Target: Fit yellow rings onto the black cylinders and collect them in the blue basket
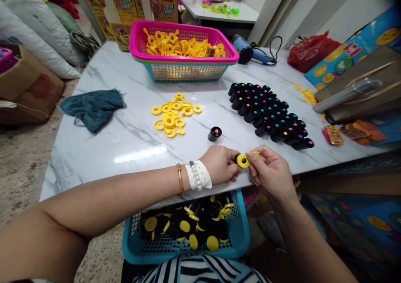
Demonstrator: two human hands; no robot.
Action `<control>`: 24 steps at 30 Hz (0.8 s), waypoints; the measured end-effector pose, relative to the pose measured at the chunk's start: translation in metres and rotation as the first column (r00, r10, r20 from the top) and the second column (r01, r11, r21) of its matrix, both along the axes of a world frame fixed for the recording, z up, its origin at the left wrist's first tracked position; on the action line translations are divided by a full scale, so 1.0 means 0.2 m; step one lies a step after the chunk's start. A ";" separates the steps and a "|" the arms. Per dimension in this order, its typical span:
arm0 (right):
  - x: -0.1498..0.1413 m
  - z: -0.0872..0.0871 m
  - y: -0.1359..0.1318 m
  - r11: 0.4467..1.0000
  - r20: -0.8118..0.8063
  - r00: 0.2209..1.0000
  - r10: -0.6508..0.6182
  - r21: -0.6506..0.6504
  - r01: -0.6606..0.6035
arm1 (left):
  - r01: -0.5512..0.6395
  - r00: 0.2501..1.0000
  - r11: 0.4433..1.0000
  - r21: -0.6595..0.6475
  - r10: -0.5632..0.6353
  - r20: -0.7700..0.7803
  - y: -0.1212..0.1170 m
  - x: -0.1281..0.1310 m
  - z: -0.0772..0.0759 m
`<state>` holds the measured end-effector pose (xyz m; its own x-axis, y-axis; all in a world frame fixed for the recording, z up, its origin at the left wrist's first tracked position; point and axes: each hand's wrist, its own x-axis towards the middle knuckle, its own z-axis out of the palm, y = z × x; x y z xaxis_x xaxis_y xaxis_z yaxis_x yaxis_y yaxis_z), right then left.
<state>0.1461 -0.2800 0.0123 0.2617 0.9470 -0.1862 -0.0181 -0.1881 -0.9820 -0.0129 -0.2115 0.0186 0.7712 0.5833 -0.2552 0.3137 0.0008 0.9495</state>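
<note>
My left hand (218, 162) is closed around a small black tube, mostly hidden by the fingers, at the table's front edge. A yellow ring cap (243, 160) sits at the end of that tube, and a dark centre shows through its hole. Thumb and fingers of my right hand (272, 172) pinch this cap by its edge. Just beyond my hands stands a single black tube (214, 134) with a pink piece inside. Farther left lies a loose pile of yellow ring caps (171, 117). To the right, rows of black tubes (269, 112) stand packed together, showing coloured dots on top.
A pink basket (184, 59) of yellow caps, nested in a teal one, stands at the back. Below the table edge is a blue basket (130, 243) of capped black tubes. A dark cloth (94, 107), a blue heat-gun-like tool (247, 51) and a brown paper bag (369, 82) surround the workspace.
</note>
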 end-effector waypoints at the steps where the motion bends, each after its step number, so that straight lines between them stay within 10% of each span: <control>1: 0.00 0.01 0.00 1.000 0.033 0.999 -0.012 0.005 0.012 | 0.008 1.000 1.000 0.019 -0.008 -0.004 0.00 0.00 0.00; 10: 0.00 0.02 0.03 0.999 0.161 0.987 0.024 -0.025 -0.021 | 0.008 0.999 0.989 0.145 -0.003 -0.036 0.01 -0.03 0.03; 17: -0.04 0.02 0.01 0.998 0.295 0.953 0.070 -0.021 -0.067 | -0.058 0.998 0.966 -0.252 0.060 0.000 0.02 0.02 0.05; 24: 0.01 0.00 0.01 0.977 0.155 0.965 0.212 -0.035 -0.209 | -0.063 0.996 0.972 -0.224 0.074 0.044 0.00 0.01 -0.02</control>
<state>0.1486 -0.2780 0.0129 0.0845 0.9807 -0.1764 0.1774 -0.1890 -0.9658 -0.0108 -0.2110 0.0155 0.7470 0.5681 -0.3453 0.2559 0.2338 0.9380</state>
